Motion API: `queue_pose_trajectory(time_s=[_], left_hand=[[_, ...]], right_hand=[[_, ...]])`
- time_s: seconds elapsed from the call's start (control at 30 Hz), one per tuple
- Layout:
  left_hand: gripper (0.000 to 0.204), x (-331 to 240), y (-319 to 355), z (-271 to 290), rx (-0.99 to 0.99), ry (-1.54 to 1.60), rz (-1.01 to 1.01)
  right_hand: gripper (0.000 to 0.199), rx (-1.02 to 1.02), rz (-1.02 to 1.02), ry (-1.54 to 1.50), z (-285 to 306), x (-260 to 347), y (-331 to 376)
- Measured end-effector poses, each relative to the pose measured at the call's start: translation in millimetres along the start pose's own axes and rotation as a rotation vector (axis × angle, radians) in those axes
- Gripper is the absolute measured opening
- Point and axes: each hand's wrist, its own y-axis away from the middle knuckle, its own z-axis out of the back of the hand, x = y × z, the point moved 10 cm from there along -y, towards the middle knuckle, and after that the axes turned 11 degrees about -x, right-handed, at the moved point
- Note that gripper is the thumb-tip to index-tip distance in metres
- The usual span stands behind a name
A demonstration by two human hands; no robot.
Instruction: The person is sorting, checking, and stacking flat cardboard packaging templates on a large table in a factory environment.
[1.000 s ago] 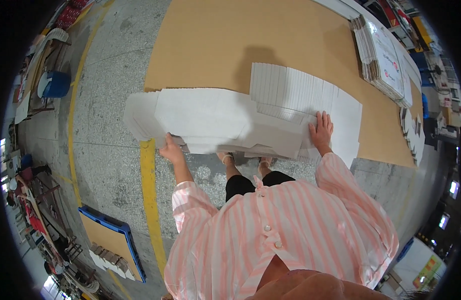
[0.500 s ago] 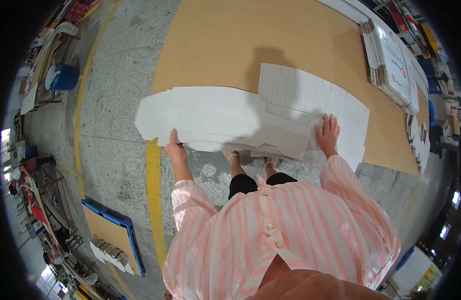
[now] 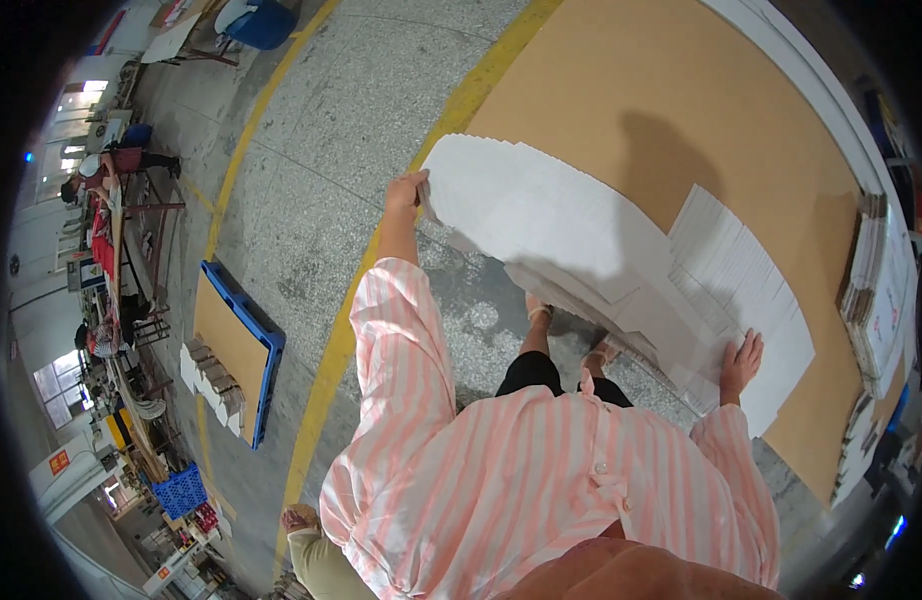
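Fanned white cardboard sheets (image 3: pixel 551 205) lie in a long overlapping row at the near edge of a big brown board (image 3: pixel 671 80). At the far left end of the row, my left hand (image 3: pixel 408 192) is closed on the sheets' edge. My right hand (image 3: pixel 741 366) rests flat on the right part of the row, fingers stretched out and holding nothing. Between the hands, a stepped run of narrow white edges (image 3: pixel 726 255) shows where the sheets overlap. The undersides of the sheets are mostly hidden.
Bundled flat cartons (image 3: pixel 871 290) stand on the board's right side. To the left, a blue-edged pallet (image 3: pixel 271 345) carries a brown board and small stacked pieces. A person (image 3: pixel 106 170) is by the far-left benches; another's olive-clothed leg (image 3: pixel 326 565) shows behind me.
My left hand has shifted from the near edge to the left end of the sheets. My right hand stays on the right part. The view has turned left.
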Motion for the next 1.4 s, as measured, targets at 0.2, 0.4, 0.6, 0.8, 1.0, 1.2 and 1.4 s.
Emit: queue_pose_trajectory(time_s=[0.2, 0.4, 0.6, 0.8, 1.0, 1.2, 1.4], left_hand=[[0.023, -7, 13, -29, 0.191, 0.375, 0.174], [0.018, -1, -1, -21, 0.182, 0.367, 0.201], [0.016, -10, -8, -1, -0.082, 0.089, -0.169], [0.017, -73, 63, -8, -0.365, -0.335, -0.653], [0.033, -71, 152, -44, -0.398, -0.595, -1.058], [0.041, 45, 152, 26, -0.625, -0.060, -0.516], [0.023, 88, 180, -45, -0.135, 0.475, 0.108]], right_hand=[[0.055, -0.003, -0.005, 0.002, -2, -7, -1], [0.055, 0.012, -0.037, -0.003, -8, -7, -1], [0.054, -0.006, -0.011, -0.023, -2, -2, -3], [0.054, -0.172, 0.079, -0.212, 0, 86, -44], [0.028, -0.021, 0.266, -0.525, -33, 334, -143], [0.015, 0.108, 0.030, -0.396, -63, 409, -150], [0.013, 0.064, 0.118, -0.446, -62, 425, -137]])
